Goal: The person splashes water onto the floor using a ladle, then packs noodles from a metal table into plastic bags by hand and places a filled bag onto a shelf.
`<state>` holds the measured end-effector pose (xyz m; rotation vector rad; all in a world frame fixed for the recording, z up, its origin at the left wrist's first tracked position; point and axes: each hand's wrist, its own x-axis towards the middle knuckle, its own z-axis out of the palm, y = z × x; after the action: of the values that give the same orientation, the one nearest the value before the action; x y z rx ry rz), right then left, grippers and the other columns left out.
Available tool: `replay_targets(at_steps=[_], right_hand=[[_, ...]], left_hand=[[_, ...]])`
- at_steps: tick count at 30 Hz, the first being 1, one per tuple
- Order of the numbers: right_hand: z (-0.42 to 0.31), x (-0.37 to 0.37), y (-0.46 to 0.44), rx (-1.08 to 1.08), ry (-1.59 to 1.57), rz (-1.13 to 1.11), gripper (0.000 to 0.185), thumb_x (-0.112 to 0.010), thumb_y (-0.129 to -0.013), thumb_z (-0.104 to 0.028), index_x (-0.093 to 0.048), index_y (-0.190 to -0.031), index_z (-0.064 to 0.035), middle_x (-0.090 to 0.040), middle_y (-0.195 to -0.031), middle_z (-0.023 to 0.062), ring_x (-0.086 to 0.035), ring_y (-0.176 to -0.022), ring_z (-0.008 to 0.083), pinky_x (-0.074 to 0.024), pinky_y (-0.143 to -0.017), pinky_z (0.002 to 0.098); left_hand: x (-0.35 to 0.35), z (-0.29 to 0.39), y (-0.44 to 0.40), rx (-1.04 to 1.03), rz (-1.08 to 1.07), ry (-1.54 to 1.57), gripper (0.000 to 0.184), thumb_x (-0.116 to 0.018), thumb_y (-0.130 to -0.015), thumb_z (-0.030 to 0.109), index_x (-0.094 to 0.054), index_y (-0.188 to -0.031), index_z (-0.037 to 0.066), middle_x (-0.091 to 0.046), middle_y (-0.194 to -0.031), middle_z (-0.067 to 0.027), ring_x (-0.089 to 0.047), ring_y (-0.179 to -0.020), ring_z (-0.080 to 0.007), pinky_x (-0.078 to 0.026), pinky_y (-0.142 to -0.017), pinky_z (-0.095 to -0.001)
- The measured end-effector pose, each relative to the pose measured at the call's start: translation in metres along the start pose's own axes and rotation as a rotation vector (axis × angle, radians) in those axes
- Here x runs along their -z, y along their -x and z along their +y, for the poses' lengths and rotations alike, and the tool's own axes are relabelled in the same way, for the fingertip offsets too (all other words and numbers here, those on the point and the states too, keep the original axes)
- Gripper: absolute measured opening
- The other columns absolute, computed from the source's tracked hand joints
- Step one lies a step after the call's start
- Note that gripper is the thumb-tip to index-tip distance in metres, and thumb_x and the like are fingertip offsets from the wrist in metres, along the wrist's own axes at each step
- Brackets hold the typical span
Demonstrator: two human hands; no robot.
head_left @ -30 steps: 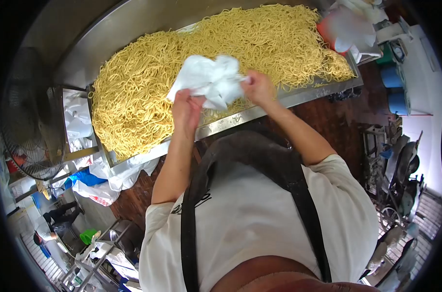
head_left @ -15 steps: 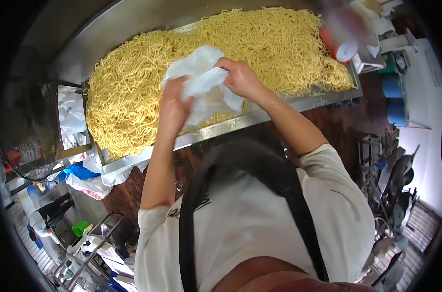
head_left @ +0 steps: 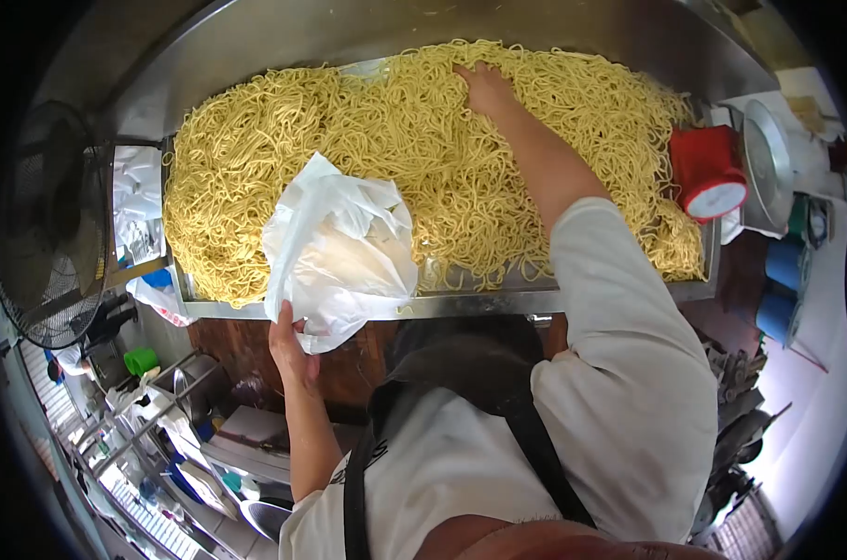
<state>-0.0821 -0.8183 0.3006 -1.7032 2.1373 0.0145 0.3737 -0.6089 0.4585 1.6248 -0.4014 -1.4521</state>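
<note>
A white plastic bag (head_left: pixel 344 252) spreads open over the front left of the noodle heap and hangs past the tray's front edge. My left hand (head_left: pixel 295 347) is closed on its lower left edge, thumb and fingers pinching the film. Yellow noodles (head_left: pixel 256 140) fill a wide metal tray (head_left: pixel 498 304) in a thick layer. My right hand (head_left: pixel 487 91) reaches to the far middle of the heap. Its visible fingers are apart, with the tips sunk among the noodles and partly hidden.
A red scale (head_left: pixel 708 168) with a round white dial and a metal pan (head_left: pixel 767 163) stands at the tray's right end. A fan (head_left: pixel 50 224) is at the left. A metal wall (head_left: pixel 573 23) rises behind the tray. Another person (head_left: pixel 74 359) is far off at left.
Both hands were together on the bag above the tray. My right hand has let go and moved to the far noodles; my left has drawn the bag, now opened wider, toward me.
</note>
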Motion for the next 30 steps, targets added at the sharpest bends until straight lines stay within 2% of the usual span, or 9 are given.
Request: replay_targets(at_steps=[5, 10, 14, 16, 19, 22, 25, 27, 30], right_hand=[[0.023, -0.037, 0.052, 0.241, -0.283, 0.104, 0.066, -0.075, -0.08, -0.024, -0.048, -0.138, -0.0099, -0.053, -0.134, 0.0197, -0.054, -0.121, 0.0312, -0.0446, -0.102, 0.0393], [0.024, -0.031, 0.167, -0.234, -1.331, 0.115, 0.055, -0.077, -0.08, -0.015, -0.056, -0.129, -0.0084, -0.062, -0.125, 0.013, -0.062, -0.11, 0.0261, -0.0501, -0.095, 0.0368], [0.065, 0.038, 0.226, 0.132, -1.419, 0.304, 0.04, -0.077, -0.081, -0.013, -0.062, -0.117, -0.0041, -0.068, -0.113, 0.0098, -0.065, -0.104, 0.0221, -0.0532, -0.089, 0.0345], [0.049, 0.093, 0.252, 0.221, -0.897, 0.54, 0.037, -0.074, -0.081, -0.009, -0.062, -0.116, -0.002, -0.07, -0.107, 0.0121, -0.066, -0.098, 0.0233, -0.054, -0.084, 0.035], [0.078, 0.09, 0.243, 0.059, -0.625, 0.719, 0.034, -0.068, -0.081, -0.003, -0.062, -0.115, -0.0008, -0.07, -0.102, 0.0145, -0.067, -0.095, 0.0272, -0.0533, -0.081, 0.0358], [0.087, 0.077, 0.228, 0.106, -0.332, 0.784, 0.042, -0.065, -0.079, -0.001, -0.057, -0.12, -0.0001, -0.064, -0.113, 0.0218, -0.065, -0.095, 0.0317, -0.0529, -0.076, 0.0364], [0.079, 0.055, 0.207, -0.012, -0.572, 0.535, 0.055, -0.066, -0.08, -0.006, -0.048, -0.132, -0.0037, -0.051, -0.131, 0.026, -0.059, -0.11, 0.0346, -0.0507, -0.084, 0.0402], [0.025, 0.051, 0.219, 0.032, -0.078, 0.399, 0.074, -0.07, -0.079, -0.014, -0.036, -0.145, -0.0111, -0.034, -0.145, 0.0286, -0.044, -0.129, 0.039, -0.0418, -0.099, 0.0496], [-0.095, 0.002, 0.231, 0.207, -0.06, 0.227, 0.097, -0.08, -0.07, -0.022, -0.027, -0.152, -0.0245, -0.03, -0.148, 0.0242, -0.032, -0.135, 0.0429, -0.0308, -0.107, 0.0593]], left_hand=[[-0.014, 0.004, 0.009, -0.204, -0.027, 0.08, 0.04, -0.058, -0.093, 0.01, -0.047, -0.13, 0.001, -0.062, -0.103, -0.01, -0.065, -0.084, -0.0195, -0.054, -0.076, -0.0324], [-0.033, 0.024, 0.016, -0.261, -0.098, -0.034, 0.032, -0.058, -0.092, 0.006, -0.049, -0.123, 0.003, -0.059, -0.093, -0.0021, -0.054, -0.071, -0.0111, -0.048, -0.067, -0.0269], [-0.038, 0.027, 0.002, -0.292, -0.123, 0.007, 0.024, -0.057, -0.093, 0.006, -0.052, -0.117, 0.007, -0.054, -0.083, 0.002, -0.046, -0.065, -0.0071, -0.041, -0.058, -0.0242], [-0.043, 0.031, -0.001, -0.288, -0.126, 0.001, 0.024, -0.057, -0.093, 0.006, -0.052, -0.117, 0.006, -0.055, -0.084, 0.0019, -0.047, -0.065, -0.0073, -0.041, -0.059, -0.0245], [-0.031, 0.033, -0.011, -0.333, -0.116, 0.039, 0.026, -0.056, -0.094, 0.008, -0.052, -0.119, 0.005, -0.058, -0.091, -0.0011, -0.052, -0.071, -0.0094, -0.046, -0.064, -0.0253], [-0.014, 0.044, -0.01, -0.383, 0.019, 0.076, 0.028, -0.054, -0.096, 0.017, -0.053, -0.121, 0.004, -0.059, -0.097, -0.0056, -0.059, -0.082, -0.0166, -0.053, -0.074, -0.0321], [0.025, 0.055, -0.031, -0.41, -0.001, 0.164, 0.031, -0.05, -0.099, 0.027, -0.054, -0.119, 0.003, -0.059, -0.097, -0.0059, -0.059, -0.085, -0.0183, -0.053, -0.077, -0.0374], [0.059, 0.055, -0.034, -0.451, 0.024, 0.197, 0.032, -0.049, -0.1, 0.029, -0.055, -0.119, 0.004, -0.059, -0.096, -0.005, -0.059, -0.085, -0.0174, -0.053, -0.077, -0.037], [0.074, 0.051, -0.031, -0.5, 0.112, 0.261, 0.033, -0.048, -0.1, 0.031, -0.056, -0.118, 0.005, -0.059, -0.093, -0.0028, -0.058, -0.083, -0.0159, -0.052, -0.076, -0.0363]])
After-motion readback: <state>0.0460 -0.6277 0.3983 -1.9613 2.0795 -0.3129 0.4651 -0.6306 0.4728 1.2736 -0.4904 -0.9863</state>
